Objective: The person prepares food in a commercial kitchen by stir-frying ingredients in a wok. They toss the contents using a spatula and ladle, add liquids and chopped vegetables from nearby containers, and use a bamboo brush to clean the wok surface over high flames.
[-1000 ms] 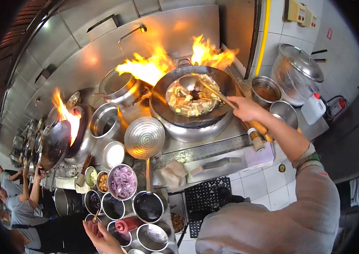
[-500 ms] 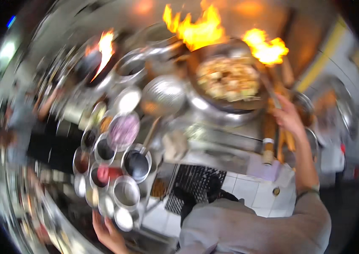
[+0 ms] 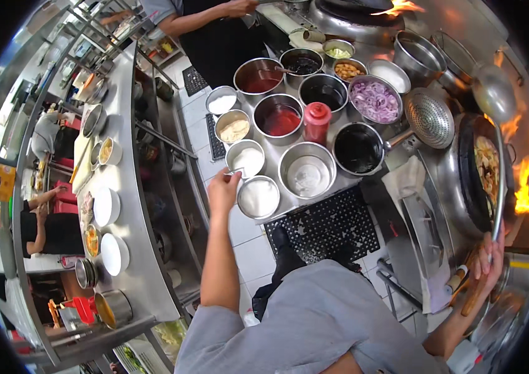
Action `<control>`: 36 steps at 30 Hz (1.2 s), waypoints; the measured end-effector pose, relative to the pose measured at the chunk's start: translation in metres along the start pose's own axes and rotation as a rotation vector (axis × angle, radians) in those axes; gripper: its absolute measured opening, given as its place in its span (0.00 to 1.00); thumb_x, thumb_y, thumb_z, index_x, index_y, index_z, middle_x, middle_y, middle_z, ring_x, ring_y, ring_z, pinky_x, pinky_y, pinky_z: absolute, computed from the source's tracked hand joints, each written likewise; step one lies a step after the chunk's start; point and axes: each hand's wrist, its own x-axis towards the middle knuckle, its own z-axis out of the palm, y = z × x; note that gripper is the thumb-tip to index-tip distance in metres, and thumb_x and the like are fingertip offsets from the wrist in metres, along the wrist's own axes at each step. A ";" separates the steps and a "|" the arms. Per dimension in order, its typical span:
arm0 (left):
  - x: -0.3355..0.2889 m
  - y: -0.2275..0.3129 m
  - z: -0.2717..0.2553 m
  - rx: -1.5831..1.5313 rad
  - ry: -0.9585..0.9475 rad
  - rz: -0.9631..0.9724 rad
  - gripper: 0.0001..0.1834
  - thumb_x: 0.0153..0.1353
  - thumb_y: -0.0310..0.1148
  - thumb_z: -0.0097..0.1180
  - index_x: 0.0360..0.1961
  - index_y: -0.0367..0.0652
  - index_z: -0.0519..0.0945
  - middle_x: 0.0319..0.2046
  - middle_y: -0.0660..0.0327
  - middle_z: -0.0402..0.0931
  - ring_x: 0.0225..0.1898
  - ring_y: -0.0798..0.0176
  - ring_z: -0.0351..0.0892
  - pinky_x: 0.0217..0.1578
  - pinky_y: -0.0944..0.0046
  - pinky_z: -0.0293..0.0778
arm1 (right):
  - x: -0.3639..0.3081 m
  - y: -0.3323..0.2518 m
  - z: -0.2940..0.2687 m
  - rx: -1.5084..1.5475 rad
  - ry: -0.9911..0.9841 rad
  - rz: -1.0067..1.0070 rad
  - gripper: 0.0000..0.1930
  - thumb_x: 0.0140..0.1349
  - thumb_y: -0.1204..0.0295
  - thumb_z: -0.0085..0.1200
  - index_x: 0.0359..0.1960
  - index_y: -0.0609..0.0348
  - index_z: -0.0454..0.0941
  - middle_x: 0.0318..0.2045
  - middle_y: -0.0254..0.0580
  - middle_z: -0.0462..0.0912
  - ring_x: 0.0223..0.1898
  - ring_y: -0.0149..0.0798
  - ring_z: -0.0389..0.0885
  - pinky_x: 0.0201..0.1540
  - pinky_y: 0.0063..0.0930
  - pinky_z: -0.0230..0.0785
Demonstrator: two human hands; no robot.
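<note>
My left hand [image 3: 223, 190] is closed at the rim of a small steel bowl of white powder [image 3: 249, 159]; its fingers pinch what looks like the thin metal handle of a spoon [image 3: 235, 171]. Another bowl of white grains [image 3: 258, 198] stands right beside that hand. At the right, my right hand [image 3: 487, 258] grips the lower end of a long-handled ladle [image 3: 495, 96], its round bowl raised near the stove's back. Behind the handle sits a dark wok [image 3: 464, 181] with chopped food [image 3: 486, 162] in it, and flames rise at its far side.
Several steel pots surround a red squeeze bottle [image 3: 317, 123]. Near them are sliced purple onions [image 3: 375, 100] and a perforated strainer [image 3: 429, 117] resting over a dark pot [image 3: 358, 149]. A co-worker's arm [image 3: 205, 20] shows at the top. A steel counter [image 3: 143, 274] runs along the left.
My view has swung left, so the wok now appears at the right edge. My left hand has reached the white powder bowl and closed; my right hand still holds the ladle, now lifted off the food.
</note>
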 end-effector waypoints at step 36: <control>0.264 -0.013 0.029 -0.137 0.399 0.513 0.12 0.64 0.32 0.51 0.37 0.37 0.84 0.28 0.47 0.82 0.31 0.48 0.83 0.33 0.54 0.76 | -0.005 0.184 0.352 -0.297 -0.022 0.583 0.37 0.56 0.80 0.52 0.70 0.61 0.55 0.23 0.39 0.71 0.09 0.23 0.64 0.09 0.15 0.59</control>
